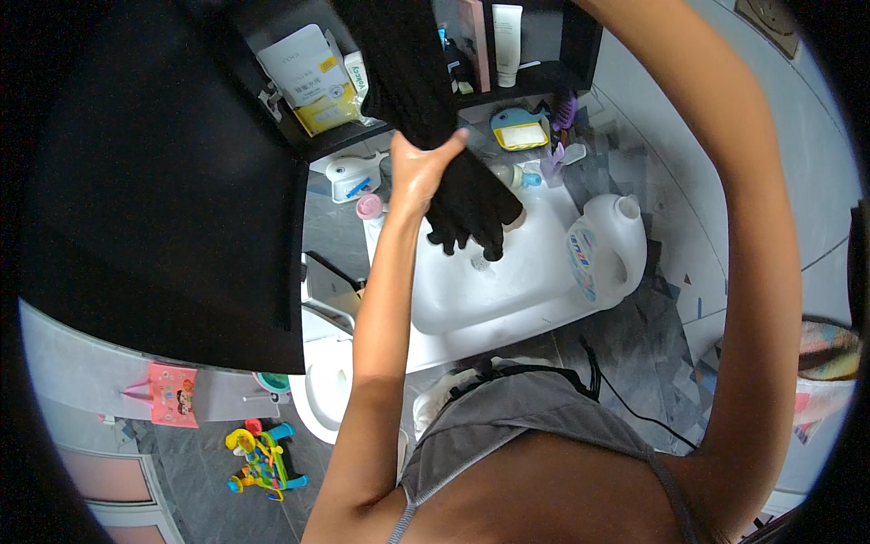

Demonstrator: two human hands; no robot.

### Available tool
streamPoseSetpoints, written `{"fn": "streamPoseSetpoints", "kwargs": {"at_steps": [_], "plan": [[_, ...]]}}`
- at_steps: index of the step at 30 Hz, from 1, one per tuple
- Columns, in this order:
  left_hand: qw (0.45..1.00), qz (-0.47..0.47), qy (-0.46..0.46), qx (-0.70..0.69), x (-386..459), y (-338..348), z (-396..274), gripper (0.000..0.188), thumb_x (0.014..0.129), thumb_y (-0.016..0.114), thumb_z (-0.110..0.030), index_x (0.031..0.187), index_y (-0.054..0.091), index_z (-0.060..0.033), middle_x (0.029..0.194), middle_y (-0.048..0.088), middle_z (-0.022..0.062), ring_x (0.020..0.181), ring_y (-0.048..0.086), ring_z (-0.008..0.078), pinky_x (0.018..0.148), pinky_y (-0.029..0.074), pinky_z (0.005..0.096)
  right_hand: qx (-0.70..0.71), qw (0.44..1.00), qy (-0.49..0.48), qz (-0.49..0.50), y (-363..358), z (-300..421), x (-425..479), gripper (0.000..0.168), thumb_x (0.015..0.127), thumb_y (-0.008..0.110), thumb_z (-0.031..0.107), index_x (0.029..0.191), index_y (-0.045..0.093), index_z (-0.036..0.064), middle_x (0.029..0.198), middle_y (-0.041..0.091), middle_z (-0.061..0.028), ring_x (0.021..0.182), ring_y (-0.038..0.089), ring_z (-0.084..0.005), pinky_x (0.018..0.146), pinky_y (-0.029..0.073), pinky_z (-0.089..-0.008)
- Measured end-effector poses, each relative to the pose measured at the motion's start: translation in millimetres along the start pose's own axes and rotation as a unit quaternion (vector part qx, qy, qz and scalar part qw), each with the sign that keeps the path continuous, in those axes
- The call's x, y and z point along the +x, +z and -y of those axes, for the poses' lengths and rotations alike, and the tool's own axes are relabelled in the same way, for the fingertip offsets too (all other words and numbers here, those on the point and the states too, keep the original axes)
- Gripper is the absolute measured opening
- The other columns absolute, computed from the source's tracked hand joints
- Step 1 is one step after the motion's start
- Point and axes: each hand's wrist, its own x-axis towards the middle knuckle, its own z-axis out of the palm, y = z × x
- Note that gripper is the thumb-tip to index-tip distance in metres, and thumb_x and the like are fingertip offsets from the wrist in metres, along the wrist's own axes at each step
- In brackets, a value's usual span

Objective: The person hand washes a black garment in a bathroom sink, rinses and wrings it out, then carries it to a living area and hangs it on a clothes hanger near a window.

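A length of black fabric [472, 194], perhaps a knit garment, hangs bunched over a white washbasin [503, 299]. My left hand [421, 166] is wrapped around its middle, thumb toward the right. Below my grip the cloth spreads into uneven, ruffled ends above the metal drain [480, 262]. Its upper part runs up past the cabinet shelf and leaves the picture at the top. My right arm is raised along the right side and passes out at the top edge, so my right hand is out of view.
A black cabinet door [163, 204] swings wide at left. On the basin's right rim stands a white detergent jug [612, 251]. A whale-shaped soap dish [522, 132], a baby bottle [516, 177] and a pink-capped bottle [370, 207] sit behind. A toilet [326, 387] and plastic toy [265, 459] are lower left.
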Motion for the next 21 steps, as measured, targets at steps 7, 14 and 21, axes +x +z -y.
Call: {"fn": "streamPoseSetpoints", "kwargs": {"at_steps": [7, 14, 21], "plan": [[0.995, -0.074, 0.058, 0.022, 10, -53, -18, 0.032, 0.066, 0.054, 0.006, 0.097, 0.06, 0.0059, 0.089, 0.063, 0.0055, 0.076, 0.058, 0.0156, 0.073, 0.046, 0.0272, -0.017, 0.978, 0.146, 0.148, -85, -38, -106, 0.064, 0.077, 0.066, 0.022, 0.132, 0.04, 0.003, 0.121, 0.051, -0.0098, 0.111, 0.047, -0.0171, 0.095, 0.039, -0.029], [0.917, 0.049, 0.172, 0.355, 6, -21, -45, 0.037, 0.063, 0.058, 0.006, 0.099, 0.062, -0.0027, 0.087, 0.065, 0.0193, 0.083, 0.065, 0.0247, 0.076, 0.048, 0.0311, -0.13, 0.989, 0.062, 0.025, 11, -113, -173, 0.086, 0.069, 0.066, 0.055, 0.138, 0.034, 0.015, 0.14, 0.035, -0.0146, 0.129, 0.032, -0.0325, 0.107, 0.025, -0.0472], [0.938, 0.121, 0.161, 0.282, 7, -25, -52, 0.026, 0.068, 0.06, 0.004, 0.093, 0.061, -0.0009, 0.081, 0.064, 0.0074, 0.075, 0.06, 0.0145, 0.07, 0.048, 0.0283, 0.336, 0.927, 0.167, 0.025, 128, -162, -200, 0.108, 0.056, 0.085, 0.039, 0.137, 0.025, 0.001, 0.137, 0.033, -0.0189, 0.129, 0.03, -0.0285, 0.107, 0.025, -0.0381]]}}
